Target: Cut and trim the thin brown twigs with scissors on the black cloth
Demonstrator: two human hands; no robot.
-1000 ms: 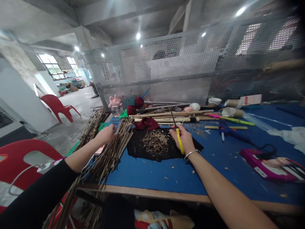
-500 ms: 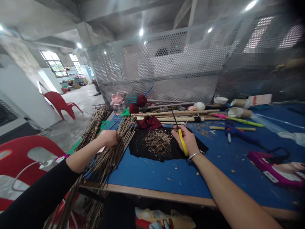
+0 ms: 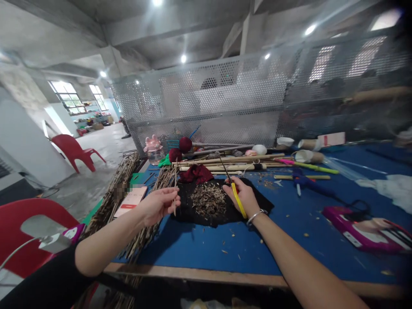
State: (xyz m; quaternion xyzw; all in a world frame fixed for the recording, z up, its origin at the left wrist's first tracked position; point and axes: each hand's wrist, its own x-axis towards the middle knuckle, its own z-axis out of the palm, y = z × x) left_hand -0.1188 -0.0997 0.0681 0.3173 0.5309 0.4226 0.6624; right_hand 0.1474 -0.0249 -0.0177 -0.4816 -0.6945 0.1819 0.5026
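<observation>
My left hand (image 3: 157, 205) pinches a thin brown stick (image 3: 175, 189) and holds it upright just left of the black cloth (image 3: 222, 216). On that cloth lies a heap of dry stick trimmings (image 3: 208, 198). My right hand (image 3: 245, 197) rests on the cloth's right side, closed around yellow-handled scissors (image 3: 237, 199) whose dark blades point up and away. A large bundle of long brown sticks (image 3: 151, 223) lies along the table's left edge, under my left forearm.
The blue table (image 3: 264, 244) carries bamboo rods (image 3: 225, 159), dark red balls (image 3: 186, 144), a red cloth (image 3: 198, 173), a blue glue gun (image 3: 304, 181) and a pink device (image 3: 360, 231). A perforated metal screen (image 3: 225, 98) backs it. Red chairs (image 3: 72, 150) stand left.
My left hand has lifted off the stick bundle with one stick and moved right toward the black cloth. The right hand with the scissors has stayed almost still.
</observation>
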